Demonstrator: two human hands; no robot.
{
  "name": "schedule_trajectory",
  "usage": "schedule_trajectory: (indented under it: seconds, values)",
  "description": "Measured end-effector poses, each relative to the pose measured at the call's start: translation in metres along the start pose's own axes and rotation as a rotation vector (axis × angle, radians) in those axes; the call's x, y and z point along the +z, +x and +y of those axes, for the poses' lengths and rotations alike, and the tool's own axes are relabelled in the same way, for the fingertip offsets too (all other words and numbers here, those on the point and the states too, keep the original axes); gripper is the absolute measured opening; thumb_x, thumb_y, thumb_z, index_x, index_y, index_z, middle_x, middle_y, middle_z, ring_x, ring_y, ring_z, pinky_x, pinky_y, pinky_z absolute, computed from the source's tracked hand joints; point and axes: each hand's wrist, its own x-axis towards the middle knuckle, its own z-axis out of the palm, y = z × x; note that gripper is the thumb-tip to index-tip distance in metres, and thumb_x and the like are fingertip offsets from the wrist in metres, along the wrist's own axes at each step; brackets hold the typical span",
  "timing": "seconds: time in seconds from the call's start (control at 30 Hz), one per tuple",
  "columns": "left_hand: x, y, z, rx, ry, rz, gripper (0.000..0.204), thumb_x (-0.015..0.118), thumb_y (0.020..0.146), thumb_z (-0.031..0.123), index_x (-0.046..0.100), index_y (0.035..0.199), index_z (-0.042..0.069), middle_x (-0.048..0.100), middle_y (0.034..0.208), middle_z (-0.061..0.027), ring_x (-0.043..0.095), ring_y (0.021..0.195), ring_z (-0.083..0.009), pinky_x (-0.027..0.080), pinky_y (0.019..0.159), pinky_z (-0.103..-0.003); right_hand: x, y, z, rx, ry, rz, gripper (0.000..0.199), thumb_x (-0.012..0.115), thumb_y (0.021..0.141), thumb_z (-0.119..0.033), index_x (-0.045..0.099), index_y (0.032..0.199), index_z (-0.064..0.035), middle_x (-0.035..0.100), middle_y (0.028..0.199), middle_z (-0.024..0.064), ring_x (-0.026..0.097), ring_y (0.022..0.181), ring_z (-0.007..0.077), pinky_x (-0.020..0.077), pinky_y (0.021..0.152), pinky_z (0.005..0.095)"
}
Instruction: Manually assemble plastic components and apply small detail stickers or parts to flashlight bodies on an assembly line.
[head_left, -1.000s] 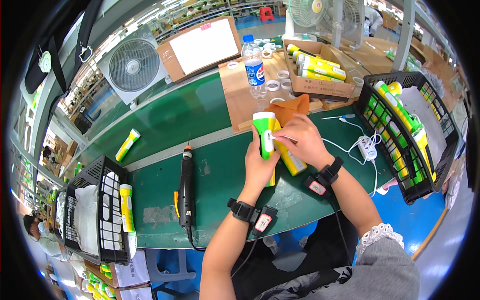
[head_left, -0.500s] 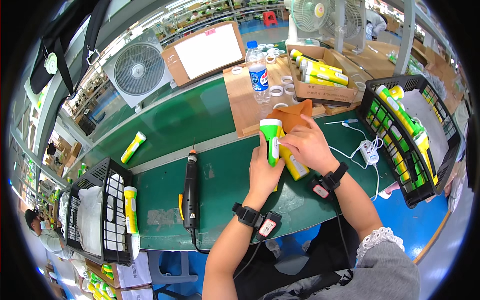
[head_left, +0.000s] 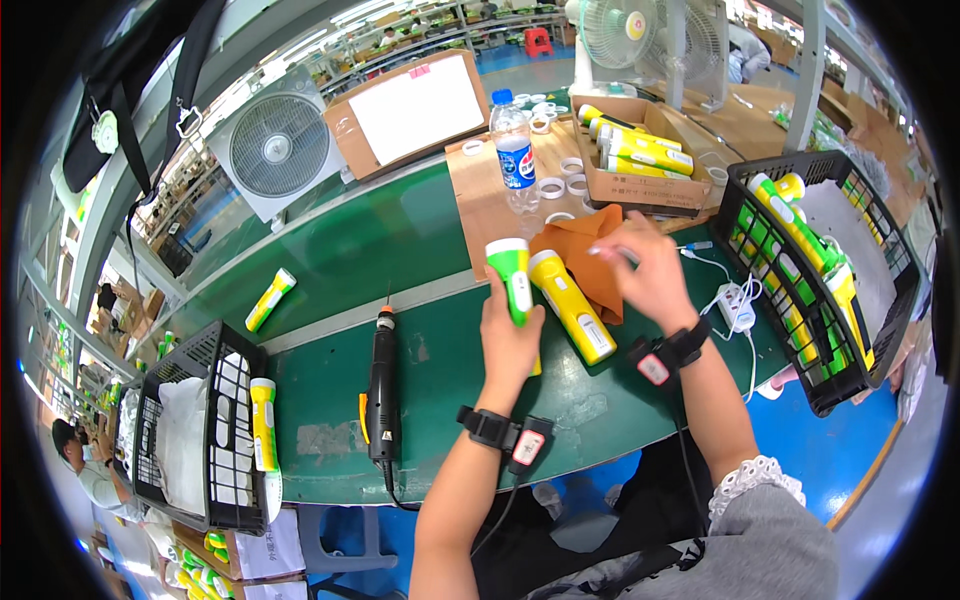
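Note:
My left hand is wrapped round a green, white and yellow flashlight, its white head pointing away from me. To its right, a yellow flashlight lies on the green bench, touching an orange cloth. Over the cloth's right side, my right hand is blurred, its fingers drawn together around a small pale item too smeared to name. Just beyond this hand, a screwdriver shows its blue handle.
A black electric screwdriver lies left of my hands. Black crates stand at left and right. Behind are a bottle, white rings and a carton of flashlights. A white cable crosses the bench's right side.
My right hand has left the green flashlight and moved up and right over the cloth. My left hand has shifted slightly left with the flashlight, uncovering more of the yellow one.

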Motion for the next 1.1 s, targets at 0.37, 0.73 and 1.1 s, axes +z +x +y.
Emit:
schedule_trajectory:
  seconds: [0.37, 0.73, 1.1]
  values:
    - [-0.022, -0.02, 0.05, -0.435, -1.501, -0.37, 0.047, 0.053, 0.082, 0.034, 0.039, 0.114, 0.004, 0.044, 0.1, -0.0046, 0.042, 0.068, -0.0118, 0.045, 0.058, -0.022, 0.037, 0.02, 0.058, 0.206, -0.32, -0.165, 0.014, 0.054, 0.076, -0.014, 0.063, 0.087, -0.0115, 0.061, 0.083, 0.0125, 0.059, 0.088, 0.0294, 0.048, 0.071, 0.0406]
    - [-0.021, -0.04, 0.059, -0.128, -1.548, -0.635, 0.057, 0.06, 0.077, 0.044, 0.037, 0.115, 0.009, 0.039, 0.093, -0.0027, 0.042, 0.06, -0.0083, 0.042, 0.052, -0.022, 0.054, 0.019, 0.104, 0.195, -0.178, -0.141, 0.015, 0.056, 0.078, -0.015, 0.062, 0.09, -0.0086, 0.062, 0.087, 0.0128, 0.06, 0.08, 0.0301, 0.0483, 0.07, 0.0397]
    - [-0.014, -0.033, 0.053, -0.428, -1.973, -0.789, 0.061, 0.024, 0.085, 0.063, 0.037, 0.114, 0.011, 0.04, 0.063, -0.0048, 0.038, 0.035, -0.013, 0.034, 0.035, -0.024, -0.014, 0.0, 0.014, -0.04, 1.203, -0.317, 0.01, 0.045, 0.07, 0.002, 0.054, 0.071, -0.0007, 0.05, 0.075, 0.0055, 0.048, 0.075, 0.0158, 0.0386, 0.071, 0.026]
